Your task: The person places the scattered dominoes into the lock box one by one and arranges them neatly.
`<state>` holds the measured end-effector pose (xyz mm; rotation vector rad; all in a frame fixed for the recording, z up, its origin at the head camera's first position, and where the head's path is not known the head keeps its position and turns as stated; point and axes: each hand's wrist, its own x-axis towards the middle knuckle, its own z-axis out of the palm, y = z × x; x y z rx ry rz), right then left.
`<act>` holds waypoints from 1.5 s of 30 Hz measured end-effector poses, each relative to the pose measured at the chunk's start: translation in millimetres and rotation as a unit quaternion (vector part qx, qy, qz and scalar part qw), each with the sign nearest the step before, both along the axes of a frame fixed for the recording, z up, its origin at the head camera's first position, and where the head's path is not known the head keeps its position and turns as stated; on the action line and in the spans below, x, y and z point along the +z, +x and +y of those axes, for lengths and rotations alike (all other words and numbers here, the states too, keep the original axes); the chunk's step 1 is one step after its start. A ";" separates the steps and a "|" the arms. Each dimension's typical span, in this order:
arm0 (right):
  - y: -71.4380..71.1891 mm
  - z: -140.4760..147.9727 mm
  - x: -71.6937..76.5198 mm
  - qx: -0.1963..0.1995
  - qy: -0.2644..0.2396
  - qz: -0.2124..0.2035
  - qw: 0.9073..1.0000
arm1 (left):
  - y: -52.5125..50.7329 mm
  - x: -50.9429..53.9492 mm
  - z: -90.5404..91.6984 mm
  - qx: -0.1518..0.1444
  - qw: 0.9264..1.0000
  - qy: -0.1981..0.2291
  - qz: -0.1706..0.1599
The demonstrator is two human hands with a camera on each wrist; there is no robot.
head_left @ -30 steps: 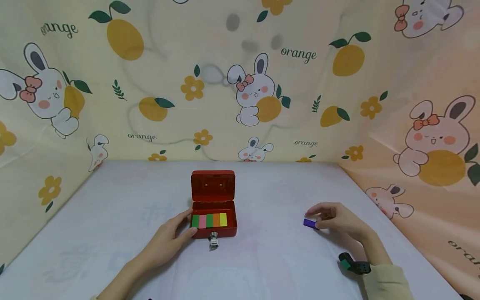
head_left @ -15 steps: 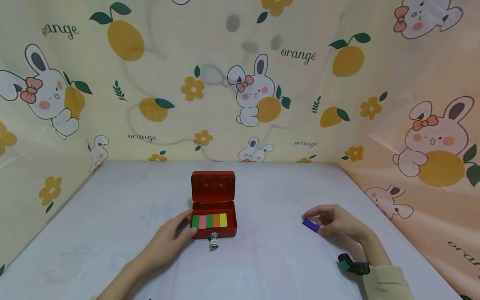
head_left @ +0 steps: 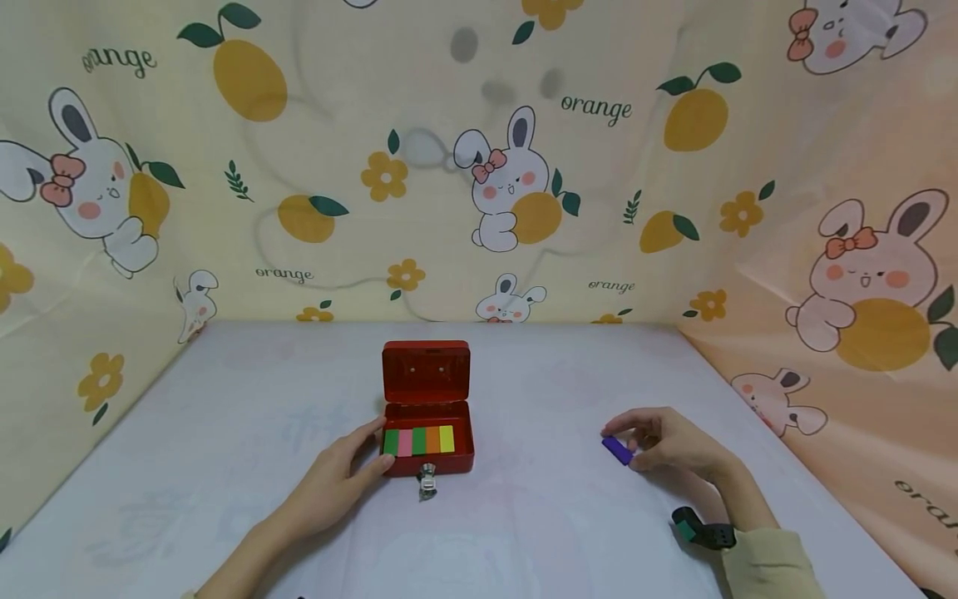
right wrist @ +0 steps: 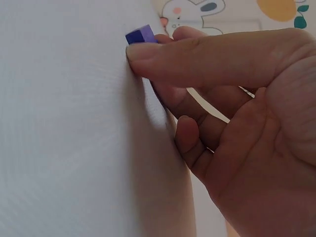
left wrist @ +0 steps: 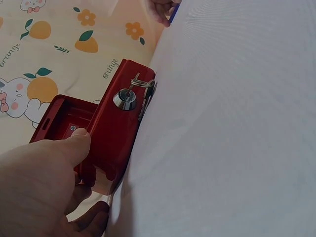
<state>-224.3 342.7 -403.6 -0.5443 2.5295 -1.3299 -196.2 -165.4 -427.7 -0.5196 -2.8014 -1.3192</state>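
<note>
A red metal cash box point(head_left: 466, 464) stands with its lid raised, keys hanging from the lock point(left wrist: 124, 99) on its front. Inside, a row of coloured blocks point(head_left: 419, 441) lies side by side: green, pink, green, orange and yellow. My left hand point(head_left: 329, 482) grips the box's left side, thumb over the front rim and fingers along the outer wall. Off to the right, my right hand point(head_left: 674, 445) pinches a small purple block point(head_left: 617, 450) between thumb and fingers, at the tabletop. In the right wrist view the thumb hides most of the purple block point(right wrist: 141, 35).
A white cloth covers the table point(head_left: 524, 532). Behind and along both sides hangs a curtain point(head_left: 337, 166) printed with rabbits and oranges. A black band point(head_left: 703, 531) sits at the right wrist.
The purple block has turned in my right hand, from nearly level to slanting, and shifted slightly left with the fingers. My left hand and the cash box stay put.
</note>
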 end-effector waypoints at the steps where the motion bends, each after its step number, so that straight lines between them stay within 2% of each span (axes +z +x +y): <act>1: -0.2 -0.2 -0.4 -0.002 0.001 0.000 1.000 | -0.1 0.1 0.2 0.000 1.000 0.000 0.000; 12: -1.7 -4.6 -2.4 -0.055 0.001 -0.012 0.998 | 0.4 -0.3 -0.8 0.000 1.000 -0.001 -0.003; 16: -0.6 -7.5 -1.8 -0.062 -0.008 -0.012 0.998 | 1.0 -1.3 -1.3 -0.002 1.000 0.002 0.001; 20: -0.1 -8.9 -2.0 -0.058 -0.007 0.001 0.998 | 0.9 -3.0 -1.2 -0.002 1.000 0.001 0.002; 27: -1.7 -13.4 -3.7 -0.079 -0.004 0.017 0.997 | 1.2 -2.7 -0.9 -0.002 1.000 0.004 0.001; 32: -0.8 -19.5 -2.9 -0.079 -0.005 0.032 0.996 | 1.3 -2.5 -1.7 -0.002 1.000 0.003 0.003; 45: 1.5 -36.3 10.6 -0.110 -0.015 0.067 0.992 | -0.6 -1.0 0.7 -0.001 1.000 0.002 -0.005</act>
